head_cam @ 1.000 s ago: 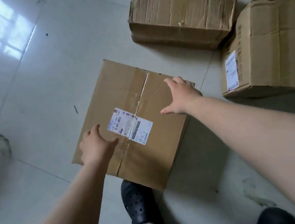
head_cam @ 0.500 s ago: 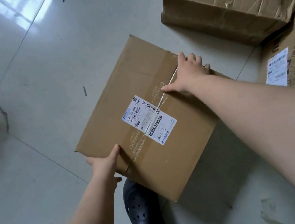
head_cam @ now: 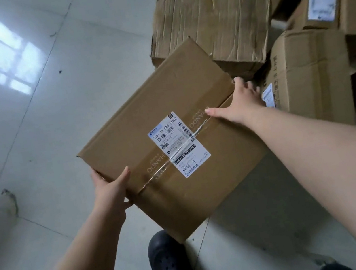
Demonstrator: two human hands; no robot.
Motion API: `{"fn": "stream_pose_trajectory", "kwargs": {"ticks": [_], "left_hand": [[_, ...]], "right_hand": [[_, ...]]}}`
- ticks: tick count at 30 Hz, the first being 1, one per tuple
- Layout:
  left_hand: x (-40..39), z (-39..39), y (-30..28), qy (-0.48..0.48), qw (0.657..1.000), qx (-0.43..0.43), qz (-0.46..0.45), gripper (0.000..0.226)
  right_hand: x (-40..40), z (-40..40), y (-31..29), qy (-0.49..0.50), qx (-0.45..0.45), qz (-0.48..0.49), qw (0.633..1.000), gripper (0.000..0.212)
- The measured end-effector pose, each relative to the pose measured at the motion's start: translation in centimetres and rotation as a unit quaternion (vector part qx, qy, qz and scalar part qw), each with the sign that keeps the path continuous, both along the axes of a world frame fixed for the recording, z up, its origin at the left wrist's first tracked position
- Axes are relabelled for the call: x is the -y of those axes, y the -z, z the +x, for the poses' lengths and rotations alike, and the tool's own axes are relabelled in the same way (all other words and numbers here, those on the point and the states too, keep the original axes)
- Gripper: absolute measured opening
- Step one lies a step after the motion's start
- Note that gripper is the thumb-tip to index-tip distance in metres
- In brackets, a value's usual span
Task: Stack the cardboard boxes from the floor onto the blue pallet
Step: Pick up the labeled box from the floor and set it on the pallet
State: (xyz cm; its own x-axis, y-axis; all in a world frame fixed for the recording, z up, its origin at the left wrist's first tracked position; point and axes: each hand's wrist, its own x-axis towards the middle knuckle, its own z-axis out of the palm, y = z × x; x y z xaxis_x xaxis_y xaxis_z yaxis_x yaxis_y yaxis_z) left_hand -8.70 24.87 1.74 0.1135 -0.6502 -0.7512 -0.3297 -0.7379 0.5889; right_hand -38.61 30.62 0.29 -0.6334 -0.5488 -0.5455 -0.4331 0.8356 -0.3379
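A flat brown cardboard box with a white shipping label and a taped centre seam is lifted off the floor and tilted, held between both hands. My left hand grips its near left edge, thumb on top and fingers under. My right hand clasps the far right edge, thumb on the top face. The blue pallet is out of view.
A crumpled cardboard box lies on the floor just behind the held one. More labelled boxes are piled at the right and top right. Pale tiled floor spreads to the left. My black shoe stands below the box.
Both hands went from resting on the box top to gripping its opposite edges. The box has come up off the floor and closer to the camera.
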Motion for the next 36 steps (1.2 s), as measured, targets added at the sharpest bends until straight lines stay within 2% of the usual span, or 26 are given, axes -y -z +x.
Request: {"fn": "stream_pose_trajectory", "kwargs": {"ticks": [3, 6, 11, 17, 21, 24, 27, 36], "left_hand": [[2.2, -3.7, -4.8, 0.047, 0.998, -0.006, -0.032, 0.059], [4.0, -8.8, -10.5, 0.104, 0.991, -0.018, -0.082, 0.062], [5.1, -18.8, -20.3, 0.214, 0.962, -0.051, -0.161, 0.068], [2.4, -30.8, -29.9, 0.301, 0.925, -0.056, -0.224, 0.057], [-1.5, -37.4, -33.0, 0.341, 0.906, -0.063, -0.244, 0.054], [-6.5, -43.1, -34.5, 0.348, 0.904, -0.085, -0.233, 0.060], [-12.6, -48.6, -35.9, 0.380, 0.892, -0.112, -0.217, 0.057], [-26.7, -61.3, -39.4, 0.406, 0.879, -0.157, -0.196, 0.059]], "right_hand": [[-1.1, -3.0, -4.8, 0.046, -0.003, -0.025, 0.999, 0.117], [-3.0, -6.8, -10.1, 0.111, 0.020, -0.073, 0.991, 0.112], [-8.5, -13.3, -18.2, 0.203, -0.004, -0.106, 0.974, 0.106], [-16.9, -19.2, -26.2, 0.296, -0.008, -0.139, 0.945, 0.103], [-22.6, -23.5, -29.9, 0.350, 0.002, -0.172, 0.921, 0.103], [-28.9, -27.2, -32.5, 0.383, -0.035, -0.170, 0.907, 0.102], [-35.7, -31.0, -34.7, 0.419, -0.056, -0.168, 0.891, 0.098], [-51.1, -40.4, -39.0, 0.465, -0.055, -0.201, 0.860, 0.100]]}}
